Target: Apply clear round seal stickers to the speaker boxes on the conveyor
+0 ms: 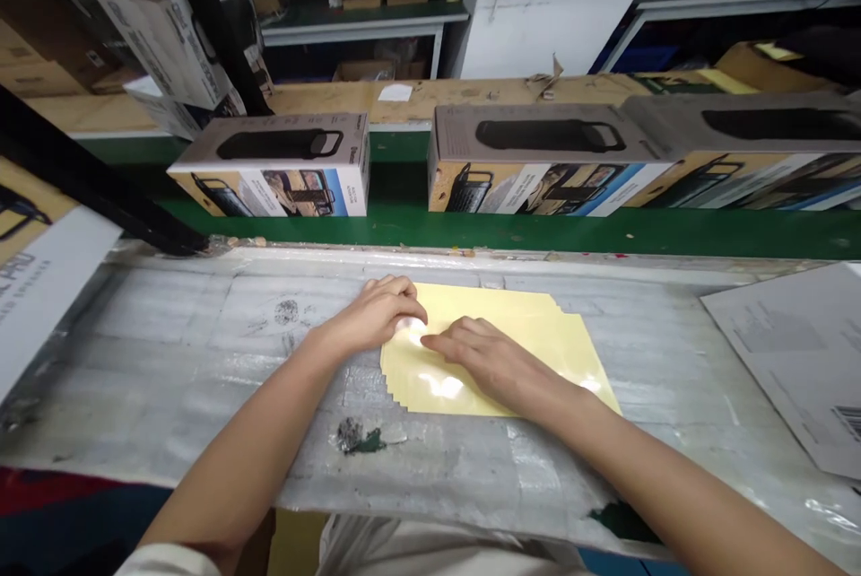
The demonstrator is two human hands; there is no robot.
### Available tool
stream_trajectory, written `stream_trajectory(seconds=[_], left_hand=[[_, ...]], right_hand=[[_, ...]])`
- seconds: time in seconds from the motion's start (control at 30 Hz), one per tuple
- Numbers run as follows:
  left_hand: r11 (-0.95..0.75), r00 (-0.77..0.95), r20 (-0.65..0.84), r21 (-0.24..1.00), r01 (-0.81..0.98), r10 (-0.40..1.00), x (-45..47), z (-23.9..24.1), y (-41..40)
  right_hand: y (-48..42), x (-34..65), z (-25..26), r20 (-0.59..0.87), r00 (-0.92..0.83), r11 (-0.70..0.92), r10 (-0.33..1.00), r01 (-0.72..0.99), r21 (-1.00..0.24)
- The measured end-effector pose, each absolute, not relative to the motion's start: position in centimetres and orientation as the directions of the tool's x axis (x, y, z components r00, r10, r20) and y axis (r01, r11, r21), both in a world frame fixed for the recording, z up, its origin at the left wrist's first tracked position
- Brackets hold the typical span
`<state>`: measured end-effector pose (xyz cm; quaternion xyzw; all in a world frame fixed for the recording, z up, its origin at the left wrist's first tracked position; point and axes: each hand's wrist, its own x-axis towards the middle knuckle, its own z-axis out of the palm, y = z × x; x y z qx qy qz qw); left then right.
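Note:
A fanned stack of glossy yellow sheets [525,334] lies on the worktable, its left edges stepped like a staircase. At the stack's upper left corner is my left hand [387,311], its fingers curled and closed. My right hand [481,356] rests over the middle of the sheets, fingers bent together, with its fingertips pointing at the left hand. Between the fingertips of both hands shows a small bright, shiny spot [412,326]; I cannot tell whether it is a clear piece or glare. What the fingers pinch, if anything, is too small to make out.
Printed speaker boxes [542,132] stand in a row on the green ledge [396,231] behind the plastic-covered worktable [202,352]. A white carton [794,352] lies at right, another box [47,262] at left. A black post [87,177] slants across the left side.

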<state>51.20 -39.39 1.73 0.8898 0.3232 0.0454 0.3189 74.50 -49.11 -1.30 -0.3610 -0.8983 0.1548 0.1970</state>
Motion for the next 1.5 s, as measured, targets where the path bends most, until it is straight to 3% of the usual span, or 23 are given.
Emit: stream_trajectory(seconds=[0.53,0.8,0.97,1.1,1.23,1.3,1.43,1.5], left_hand=[[-0.591,0.77,-0.116,0.572,0.569,0.628,51.3,1.6,-39.6],[-0.594,0.766,-0.128,0.555,0.582,0.63,51.4,1.8,-39.7],[-0.615,0.764,-0.156,0.504,0.607,0.626,52.0,2.0,-40.4],[-0.655,0.768,-0.204,0.419,0.629,0.607,52.1,2.1,-41.2],[-0.73,0.809,-0.239,0.349,0.588,0.537,53.6,4.4,-39.8],[-0.765,0.832,-0.117,0.339,0.547,0.543,56.3,6.2,-37.5],[-0.768,0.687,0.345,0.241,0.594,0.639,64.9,8.3,-30.7],[-0.745,0.65,0.385,0.189,0.64,0.656,68.7,7.7,-27.5]], right_hand=[[-49.7,74.3,-1.9,0.346,-0.586,0.68,0.733,0.622,-0.388],[-50.1,74.8,-1.9,0.47,-0.6,0.751,0.647,0.607,-0.259],[-50.1,74.9,-1.9,0.468,-0.508,0.691,0.723,0.539,-0.482],[-50.0,76.8,-0.6,0.486,-0.286,0.564,0.826,0.408,-0.718],[-48.6,81.0,2.4,0.558,-0.084,0.558,0.825,0.275,-0.783],[-47.1,83.3,3.8,0.573,-0.035,0.559,0.819,0.28,-0.781],[-42.3,86.8,5.1,0.646,0.073,0.554,0.759,0.448,-0.701],[-39.4,87.9,4.9,0.682,0.072,0.551,0.728,0.532,-0.643]])
